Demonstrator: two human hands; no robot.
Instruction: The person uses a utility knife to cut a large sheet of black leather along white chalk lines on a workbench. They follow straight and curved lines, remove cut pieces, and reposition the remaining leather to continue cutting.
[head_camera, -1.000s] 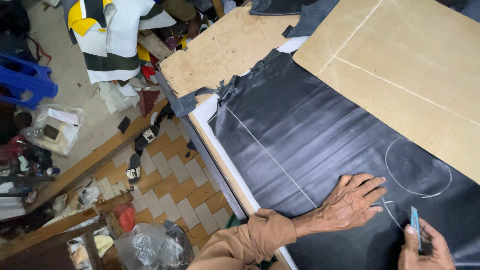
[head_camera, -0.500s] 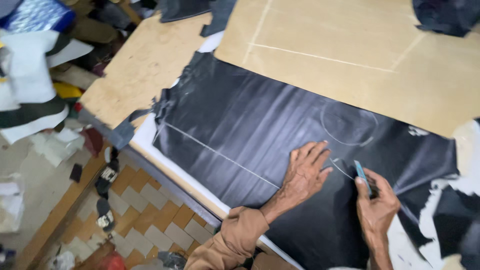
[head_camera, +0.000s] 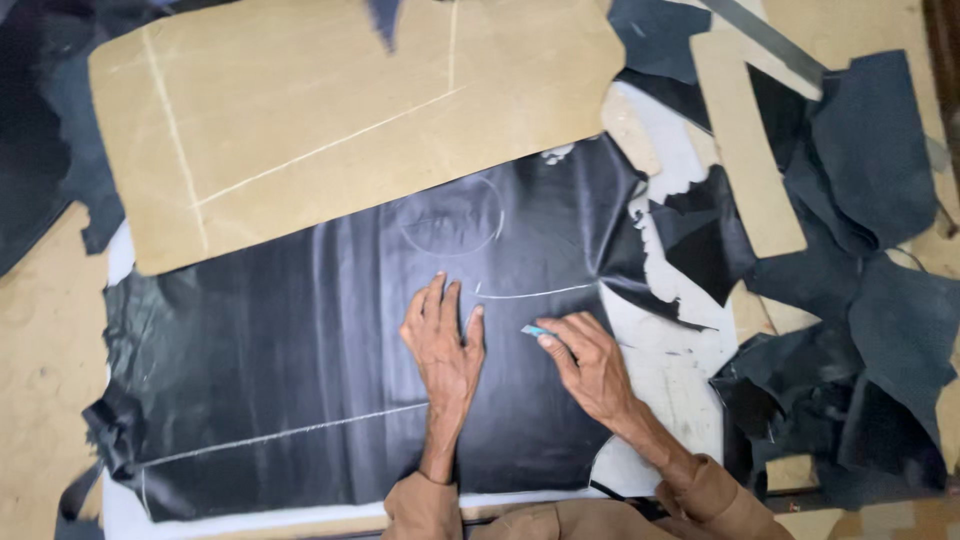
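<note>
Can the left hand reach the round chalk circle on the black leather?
Probably yes. The left hand lies flat on the black leather, and the chalk circle sits just beyond its fingertips. Nothing lies between them, and the right hand with its chalk piece is off to the side.

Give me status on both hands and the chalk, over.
Left hand flat on black leather sheet. Right hand pinching blue chalk, tip on the leather. Nothing blocking; cardboard pattern lies above.

soft, even, fairly dim light gives a pale sheen in streaks on the large black leather sheet (head_camera: 300, 380), with faint shadows, slight motion blur and softer focus towards the edges.
</note>
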